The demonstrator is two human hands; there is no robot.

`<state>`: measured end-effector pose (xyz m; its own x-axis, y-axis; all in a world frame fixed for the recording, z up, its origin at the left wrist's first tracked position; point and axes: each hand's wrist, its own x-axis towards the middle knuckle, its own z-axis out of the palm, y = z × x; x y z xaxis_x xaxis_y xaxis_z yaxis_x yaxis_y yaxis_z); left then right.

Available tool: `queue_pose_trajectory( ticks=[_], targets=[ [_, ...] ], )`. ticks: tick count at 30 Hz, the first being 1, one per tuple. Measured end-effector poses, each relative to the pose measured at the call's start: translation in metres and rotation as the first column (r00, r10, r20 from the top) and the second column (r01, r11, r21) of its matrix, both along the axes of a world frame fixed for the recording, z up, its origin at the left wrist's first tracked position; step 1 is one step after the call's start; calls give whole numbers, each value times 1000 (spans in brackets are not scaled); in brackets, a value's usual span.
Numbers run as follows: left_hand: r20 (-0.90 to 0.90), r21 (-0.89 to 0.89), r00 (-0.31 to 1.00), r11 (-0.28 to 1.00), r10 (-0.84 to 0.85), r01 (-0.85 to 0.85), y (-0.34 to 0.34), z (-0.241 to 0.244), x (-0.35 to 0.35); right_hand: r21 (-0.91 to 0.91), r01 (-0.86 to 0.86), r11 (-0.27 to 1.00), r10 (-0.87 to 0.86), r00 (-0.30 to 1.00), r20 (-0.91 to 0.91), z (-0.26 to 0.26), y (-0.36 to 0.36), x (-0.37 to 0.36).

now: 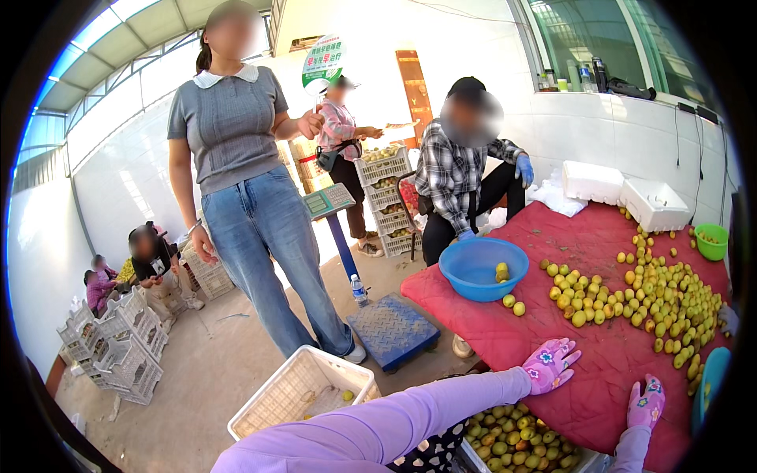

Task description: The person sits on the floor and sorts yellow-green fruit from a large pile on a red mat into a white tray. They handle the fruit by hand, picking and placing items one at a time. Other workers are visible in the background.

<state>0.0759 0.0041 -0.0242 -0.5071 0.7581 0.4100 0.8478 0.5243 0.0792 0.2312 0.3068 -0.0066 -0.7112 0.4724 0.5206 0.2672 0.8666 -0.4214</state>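
Note:
My left hand, in a pink flowered glove, rests on the red quilted cloth with fingers spread and nothing in it. To its right, my right hand in a matching glove is on or just over the same cloth, also without a fruit. Beyond both hands lies a spread of small yellow-green fruits. A blue plastic basin with a few fruits stands at the cloth's left edge. Below my forearms is a crate of the same fruits. A teal basin is partly visible at the right.
A nearly bare white plastic crate and a blue platform scale stand on the floor at left. One person stands beside the scale; another, blue-gloved, sits behind the blue basin. White foam boxes and a green bowl lie at the far side.

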Motion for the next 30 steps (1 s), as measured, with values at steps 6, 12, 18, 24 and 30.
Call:
queue_pose_trajectory(
  ticks=[6,12,18,24,30],
  targets=[
    [0,-23,1000,1000,12,-12,1,2,1,12,-14,1000,14,1000,-24,-6,4,-1],
    [34,-6,999,1000,2,-2,-1,5,2,17,-18,1000,18,999,-45,-6,4,-1],
    [24,-8,1000,1000,8,-8,1,4,1,-1,-18,1000,18,999,-37,-5,5,-2],
    [12,-26,1000,999,20,-20,0,2,4,34,-22,999,23,998,-58,-10,6,-1],
    [-10,-34,1000,999,5,-5,4,-5,-4,48,-11,999,12,1000,-23,-1,4,2]
  ],
)
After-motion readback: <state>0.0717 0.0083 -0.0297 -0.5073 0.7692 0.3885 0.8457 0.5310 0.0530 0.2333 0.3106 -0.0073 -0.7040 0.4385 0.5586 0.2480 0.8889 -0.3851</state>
